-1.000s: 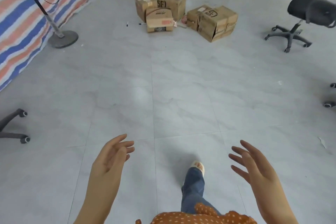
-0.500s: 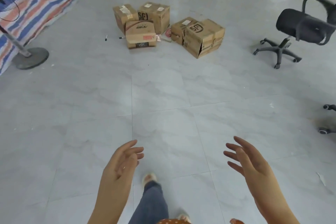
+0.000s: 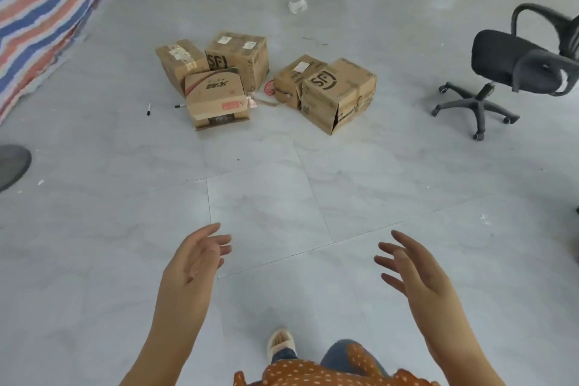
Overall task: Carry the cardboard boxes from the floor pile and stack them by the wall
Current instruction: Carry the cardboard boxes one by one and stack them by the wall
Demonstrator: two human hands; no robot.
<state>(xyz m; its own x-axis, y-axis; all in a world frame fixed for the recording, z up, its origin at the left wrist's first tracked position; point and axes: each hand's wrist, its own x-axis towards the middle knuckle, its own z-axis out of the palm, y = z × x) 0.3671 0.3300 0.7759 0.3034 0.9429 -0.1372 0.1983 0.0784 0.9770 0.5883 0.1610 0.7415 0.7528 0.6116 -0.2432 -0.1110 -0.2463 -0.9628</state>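
Showing a person's view down onto a grey tiled floor (image 3: pixel 282 197). Nearest the camera, an orange dotted garment (image 3: pixel 313 374) and one slippered foot (image 3: pixel 281 342) appear at the bottom edge. The left hand (image 3: pixel 194 263) and the right hand (image 3: pixel 413 273) are raised in front of the body, palms turned inward toward each other, fingers loosely spread and slightly bent, holding nothing. The hands are well apart from the cardboard boxes (image 3: pixel 266 78), which lie on the floor farther ahead in two clusters: three boxes at left, with a lower printed box (image 3: pixel 216 97) in front of two taller ones, and two boxes at right, the nearer being a large box (image 3: pixel 338 94) marked "SF". Two markers (image 3: pixel 148 109) lie just left of the pile. A black office chair (image 3: pixel 520 66) stands to the right, a striped tarp (image 3: pixel 47 9) hangs at far left, and crumpled paper (image 3: pixel 297 6) lies beyond the boxes.
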